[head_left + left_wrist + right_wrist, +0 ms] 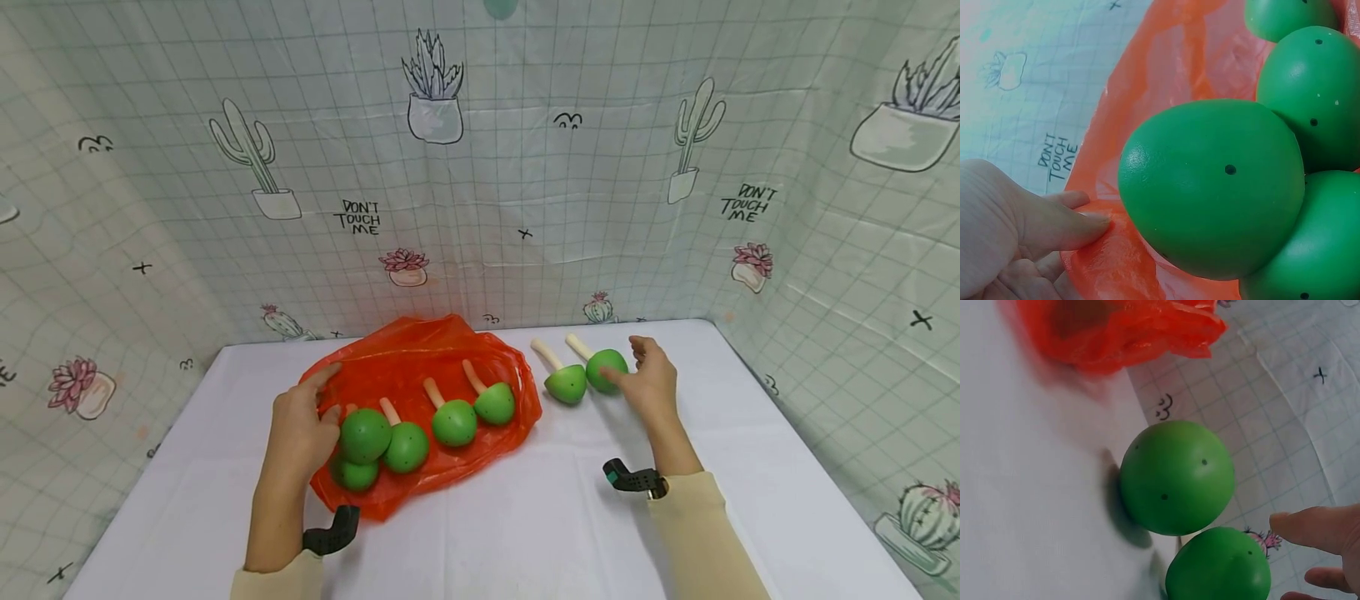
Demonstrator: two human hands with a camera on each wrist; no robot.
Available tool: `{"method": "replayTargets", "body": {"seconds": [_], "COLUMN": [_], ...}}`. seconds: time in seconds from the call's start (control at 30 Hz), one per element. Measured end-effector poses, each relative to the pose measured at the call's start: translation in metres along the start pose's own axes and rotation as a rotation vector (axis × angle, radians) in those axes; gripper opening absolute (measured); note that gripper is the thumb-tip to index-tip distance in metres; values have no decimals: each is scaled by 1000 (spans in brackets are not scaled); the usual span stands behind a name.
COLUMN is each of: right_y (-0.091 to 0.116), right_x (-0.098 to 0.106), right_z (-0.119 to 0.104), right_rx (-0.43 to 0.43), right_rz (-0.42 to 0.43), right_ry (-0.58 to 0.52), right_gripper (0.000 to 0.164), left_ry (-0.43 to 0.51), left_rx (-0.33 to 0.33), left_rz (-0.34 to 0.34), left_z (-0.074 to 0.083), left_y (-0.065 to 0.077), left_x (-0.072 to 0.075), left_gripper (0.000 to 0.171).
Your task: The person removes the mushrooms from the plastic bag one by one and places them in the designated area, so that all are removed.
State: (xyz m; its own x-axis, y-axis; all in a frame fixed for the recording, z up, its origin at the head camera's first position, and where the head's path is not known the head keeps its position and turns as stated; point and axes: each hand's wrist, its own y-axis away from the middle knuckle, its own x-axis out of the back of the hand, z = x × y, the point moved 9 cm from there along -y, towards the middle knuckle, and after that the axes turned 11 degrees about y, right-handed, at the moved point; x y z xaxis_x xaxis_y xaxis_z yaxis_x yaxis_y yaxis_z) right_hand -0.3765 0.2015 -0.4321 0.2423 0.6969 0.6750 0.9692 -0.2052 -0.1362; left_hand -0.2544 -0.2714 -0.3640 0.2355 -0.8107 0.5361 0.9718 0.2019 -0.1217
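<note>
- Head view: the right hand is at the outer green toy mushroom, thumb before its rounded cap, fingers spread and gripping nothing; a sound grasp would set thumb and fingers on opposite sides of the cap.
- Head view: the inner green toy mushroom lies just beside it on the worktop, so coming in from the outer side should avoid nudging it.
- Head view: to the left, five more green toy mushrooms sit on the red plastic bag; I cannot tell whether all are inside.
- Left wrist view: the left hand pinches the bag's edge, thumb over the film; a light, steady pinch should keep the nearest caps from rolling.
- Right wrist view: the visible fingers are parted and clear of the nearer cap, so align before squeezing; smooth curves may slip.
</note>
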Motion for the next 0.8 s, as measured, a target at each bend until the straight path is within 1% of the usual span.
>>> {"method": "replayTargets", "body": {"seconds": [0.17,0.37,0.5,0.8], "right_y": [5,12,15,20], "right_x": [8,13,13,10], "right_z": [-18,-37,-44,-58], "right_rx": [50,103,107,101], "right_rz": [44,61,72,44], "right_ry": [-40,-82,-101,-127], "right_gripper": [74,73,72,72], "left_ry": [4,-2,1,4], "left_rx": [-12,-34,-26,4], "left_rz": [4,9,5,-7], "left_z": [2,4,4,2], "left_y": [0,0,0,0], "left_x": [1,2,1,-2], "left_gripper": [60,59,60,60]}}
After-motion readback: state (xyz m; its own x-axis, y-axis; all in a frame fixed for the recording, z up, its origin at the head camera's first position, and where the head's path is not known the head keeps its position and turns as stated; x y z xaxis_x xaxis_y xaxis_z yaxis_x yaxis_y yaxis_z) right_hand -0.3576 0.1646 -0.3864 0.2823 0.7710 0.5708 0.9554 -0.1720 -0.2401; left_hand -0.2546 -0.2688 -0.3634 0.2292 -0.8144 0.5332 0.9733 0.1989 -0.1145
